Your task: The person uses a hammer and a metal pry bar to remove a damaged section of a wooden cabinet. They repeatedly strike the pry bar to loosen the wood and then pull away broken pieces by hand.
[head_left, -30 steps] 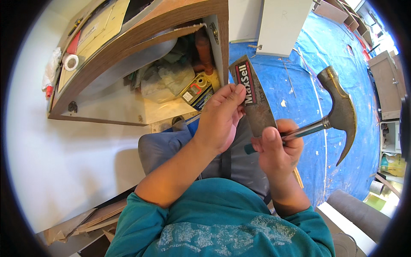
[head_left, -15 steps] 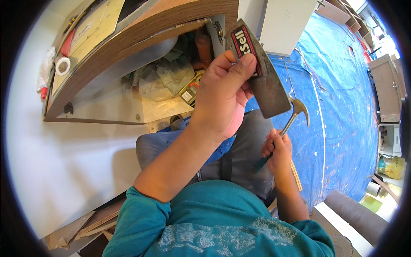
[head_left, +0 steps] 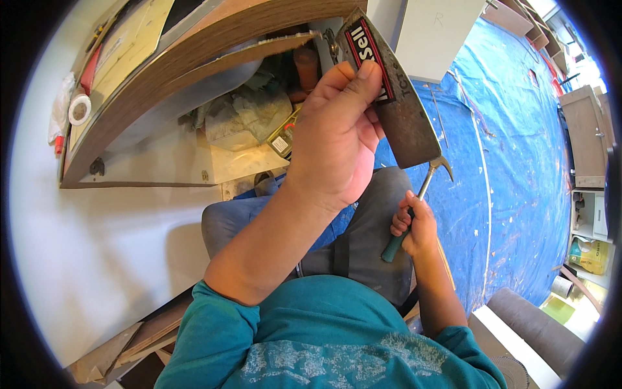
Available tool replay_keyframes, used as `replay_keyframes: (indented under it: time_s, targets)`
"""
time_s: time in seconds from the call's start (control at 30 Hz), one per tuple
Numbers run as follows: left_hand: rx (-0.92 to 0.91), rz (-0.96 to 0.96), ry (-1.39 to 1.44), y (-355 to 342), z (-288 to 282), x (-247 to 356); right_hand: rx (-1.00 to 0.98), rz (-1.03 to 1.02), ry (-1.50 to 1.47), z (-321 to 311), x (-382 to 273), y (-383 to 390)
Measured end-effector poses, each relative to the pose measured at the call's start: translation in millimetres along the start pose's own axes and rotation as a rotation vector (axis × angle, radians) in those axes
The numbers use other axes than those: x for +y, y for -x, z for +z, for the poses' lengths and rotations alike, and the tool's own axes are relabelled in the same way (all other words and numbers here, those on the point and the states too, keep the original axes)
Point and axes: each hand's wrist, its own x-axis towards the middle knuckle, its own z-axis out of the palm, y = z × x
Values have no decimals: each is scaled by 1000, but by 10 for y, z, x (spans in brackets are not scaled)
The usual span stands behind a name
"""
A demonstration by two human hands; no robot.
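Note:
Raised before me, my left hand (head_left: 334, 133) pinches a flat dark metal blade (head_left: 411, 126) between thumb and fingers. The blade is roughly rectangular, with a black and red label on its upper part, and it leans to the upper left. Lower down on the right, my right hand (head_left: 420, 225) is wrapped around a claw hammer (head_left: 392, 246) with a dark green grip and shiny shaft. Its claw shows just under the blade's lower corner, while part of the hammer head is hidden behind the blade. I cannot tell whether the two touch.
A curved wooden cabinet (head_left: 139, 104) stands open at the left, with a clear plastic bag (head_left: 243, 117), a yellow and black package (head_left: 282, 141) and other items inside. A tape roll (head_left: 80, 109) lies on its top. Blue tarp (head_left: 512, 155) covers the floor at right. A white panel (head_left: 434, 39) stands ahead.
My left hand and the blade have risen slightly. The hammer has tilted and shifted left, so its head now goes behind the blade's lower corner.

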Motion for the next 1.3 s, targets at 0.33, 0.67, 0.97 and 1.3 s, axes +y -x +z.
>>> replay_keyframes:
  time_s: [0.33, 0.67, 0.97, 1.3]
  targets:
    - [78, 7, -186, 167, 136, 18, -22, -1, -10, -98, 52, -59]
    - [207, 221, -1487, 247, 1041, 2179, -3, -55, 23, -50, 40, -13]
    - [646, -138, -1716, -375, 553, 3577, -23, -96, 49, 64, 116, -44]
    - [692, -255, -2268, -610, 460, 3666, -4, -136, 63, 54, 131, -15]
